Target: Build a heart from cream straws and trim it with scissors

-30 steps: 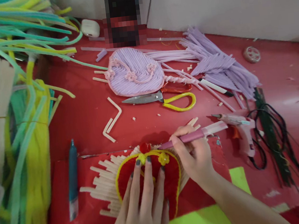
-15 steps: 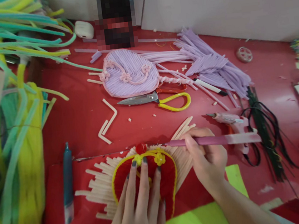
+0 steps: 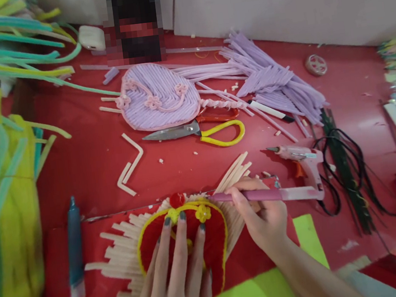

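On red counter, rested spread left fingers on red piece atop cream stems; gripped pink pen in right fingers, close to piece's upper edge. Judged yellow edging and flowers in place; found cream stems untrimmed beyond left fingers.

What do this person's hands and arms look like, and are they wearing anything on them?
Both hands are bare, with no gloves or rings showing. The left hand has dark, shiny-looking nails. The right hand joins a slim forearm with no sleeve showing.
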Demonstrator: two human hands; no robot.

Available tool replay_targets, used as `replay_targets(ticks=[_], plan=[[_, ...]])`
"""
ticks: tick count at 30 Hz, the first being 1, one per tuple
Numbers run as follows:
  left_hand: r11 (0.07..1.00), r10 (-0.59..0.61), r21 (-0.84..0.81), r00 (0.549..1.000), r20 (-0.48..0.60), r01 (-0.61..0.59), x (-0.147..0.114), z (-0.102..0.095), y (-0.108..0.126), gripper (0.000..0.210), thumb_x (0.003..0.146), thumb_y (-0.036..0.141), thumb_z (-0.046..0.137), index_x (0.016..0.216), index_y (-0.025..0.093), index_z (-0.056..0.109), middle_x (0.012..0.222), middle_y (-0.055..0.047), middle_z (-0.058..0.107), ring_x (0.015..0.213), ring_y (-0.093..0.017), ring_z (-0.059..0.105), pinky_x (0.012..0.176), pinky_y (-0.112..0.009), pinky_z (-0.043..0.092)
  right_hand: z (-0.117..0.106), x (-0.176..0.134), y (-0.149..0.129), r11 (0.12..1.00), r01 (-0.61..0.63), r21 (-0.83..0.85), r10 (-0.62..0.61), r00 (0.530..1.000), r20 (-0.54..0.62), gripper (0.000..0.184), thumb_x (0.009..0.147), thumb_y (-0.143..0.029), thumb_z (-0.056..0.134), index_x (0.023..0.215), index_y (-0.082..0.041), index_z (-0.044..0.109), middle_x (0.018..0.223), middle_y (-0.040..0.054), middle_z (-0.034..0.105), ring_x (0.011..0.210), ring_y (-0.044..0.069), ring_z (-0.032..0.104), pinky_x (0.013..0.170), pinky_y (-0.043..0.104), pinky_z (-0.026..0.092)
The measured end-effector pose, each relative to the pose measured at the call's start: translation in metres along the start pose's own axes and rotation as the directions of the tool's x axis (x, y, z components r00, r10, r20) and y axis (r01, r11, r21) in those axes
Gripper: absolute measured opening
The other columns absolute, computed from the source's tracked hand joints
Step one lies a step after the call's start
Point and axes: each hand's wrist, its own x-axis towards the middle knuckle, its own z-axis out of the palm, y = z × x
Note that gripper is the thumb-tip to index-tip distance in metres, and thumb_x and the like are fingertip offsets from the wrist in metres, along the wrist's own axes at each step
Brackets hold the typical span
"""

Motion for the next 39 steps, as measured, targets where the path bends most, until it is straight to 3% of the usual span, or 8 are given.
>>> replay_targets(ticks=[5,10,18,25,29,33,39], plan=[[0.998,-0.047,0.041,0.996,-0.076,0.05,0.0,0.004,0.003,0.053,0.09,0.039,0.049,0.142,0.026,0.046,0.145,-0.006,0.051,0.138,-0.033,0.039,0.111,-0.048,0.037,-0.001,-0.006,0.005,0.999,0.028,0.015,-0.029,0.998,0.058,0.013,0.087,-0.01,0.058,0.091,-0.022,0.06,0.079,-0.0016,0.061,0.067,0.009,0.058,0.055,0.021,0.044],[0.999,-0.031,0.022,0.999,-0.041,0.032,0.001,0.001,0.002,0.054,0.091,0.042,0.047,0.142,0.025,0.046,0.146,-0.007,0.049,0.138,-0.034,0.039,0.111,-0.049,0.036,-0.002,-0.011,0.003,0.99,0.141,0.028,-0.141,0.99,-0.008,0.017,0.084,-0.006,0.057,0.092,-0.021,0.058,0.078,-0.0005,0.06,0.071,0.012,0.058,0.065,0.028,0.048],[0.997,-0.035,0.067,0.998,-0.043,0.038,0.003,-0.002,0.001,0.051,0.089,0.033,0.049,0.14,0.026,0.049,0.144,-0.006,0.052,0.137,-0.034,0.04,0.108,-0.049,0.041,0.0,-0.008,-0.001,0.986,0.165,0.001,-0.165,0.986,0.017,0.019,0.083,-0.004,0.058,0.093,-0.021,0.056,0.077,-0.0011,0.062,0.072,0.013,0.058,0.066,0.029,0.048],[0.987,0.147,0.059,0.989,0.009,-0.147,0.001,-0.005,-0.016,0.052,0.089,0.032,0.051,0.14,0.026,0.049,0.147,-0.006,0.049,0.136,-0.034,0.042,0.102,-0.045,0.048,0.001,-0.012,-0.001,0.988,0.153,0.013,-0.152,0.988,-0.039,0.018,0.084,-0.006,0.056,0.093,-0.021,0.057,0.075,-0.0014,0.059,0.068,0.012,0.056,0.065,0.029,0.047],[0.989,0.137,0.045,0.99,0.014,-0.138,0.001,-0.005,-0.016,0.054,0.088,0.031,0.051,0.142,0.025,0.046,0.146,-0.006,0.049,0.136,-0.034,0.042,0.101,-0.044,0.048,0.007,-0.008,-0.005,0.995,0.069,0.068,-0.071,0.997,0.029,0.015,0.087,-0.011,0.058,0.096,-0.023,0.059,0.083,-0.0003,0.062,0.069,0.011,0.058,0.06,0.024,0.047],[0.989,0.127,0.077,0.991,0.035,-0.13,0.002,-0.006,-0.014,0.054,0.088,0.03,0.051,0.141,0.026,0.047,0.147,-0.006,0.049,0.136,-0.034,0.042,0.1,-0.044,0.049,0.011,-0.001,-0.008,0.99,-0.088,0.108,0.074,0.989,0.129,0.005,0.091,-0.02,0.057,0.092,-0.023,0.061,0.077,-0.0028,0.059,0.051,0.006,0.046,0.044,0.019,0.036],[0.982,0.152,0.117,0.988,-0.005,-0.15,0.003,-0.005,-0.013,0.054,0.087,0.032,0.052,0.14,0.026,0.049,0.145,-0.005,0.05,0.135,-0.034,0.043,0.096,-0.041,0.051,0.01,0.012,-0.017,0.984,-0.152,0.089,0.133,0.972,0.196,0.01,0.094,-0.027,0.054,0.089,-0.021,0.06,0.07,-0.0035,0.055,0.05,0.006,0.042,0.044,0.02,0.034]])
